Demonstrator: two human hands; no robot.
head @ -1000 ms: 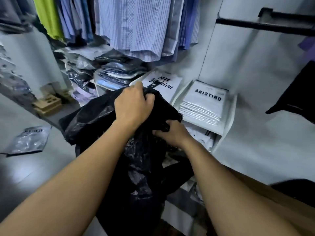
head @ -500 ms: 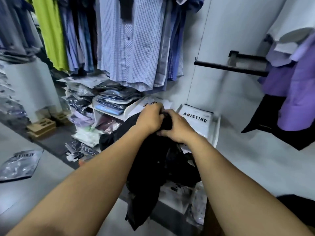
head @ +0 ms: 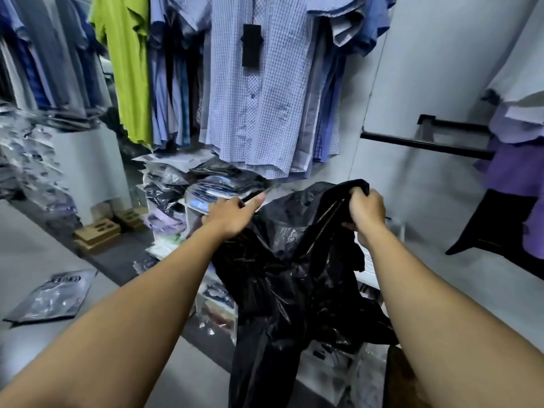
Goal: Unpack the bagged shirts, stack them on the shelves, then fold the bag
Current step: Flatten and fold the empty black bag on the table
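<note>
As the bag hangs now: crumpled black plastic bag (head: 294, 260) is held up in front of the white shelf unit (head: 191, 214). It is slack and droops below both hands. It looks empty, so I judge the step is folding.
Right hand (head: 366, 209): fist clenched on the bag's bunched top edge.
Left hand (head: 232, 214): fingers stretched forward over the bag's left edge. Can't tell if it pinches the rim or only touches it.
Fold method: find both top corners, pull them apart until the rim is taut, shake the air out, then halve lengthwise. Swap the bunched right grip for a corner pinch, else the fold goes crooked.
Risk: thin film clings and traps air, so flatten it on a surface before each fold.
Shirts: clear-wrapped folded shirts (head: 212, 184) are stacked on and in the shelf unit, just behind-left of the bag. One flat wrapped packet (head: 50, 295) lies on the grey floor (head: 44, 245), well apart; maybe still to shelve.
Hidden: the bag covers the unit's right side. Its interior is unseen, so "empty" is a guess. Left palm and finger undersides are out of sight.
Unclear: far-left piles are blurred. The brown object (head: 403, 378) at bottom right is cut off and unidentifiable.
</note>
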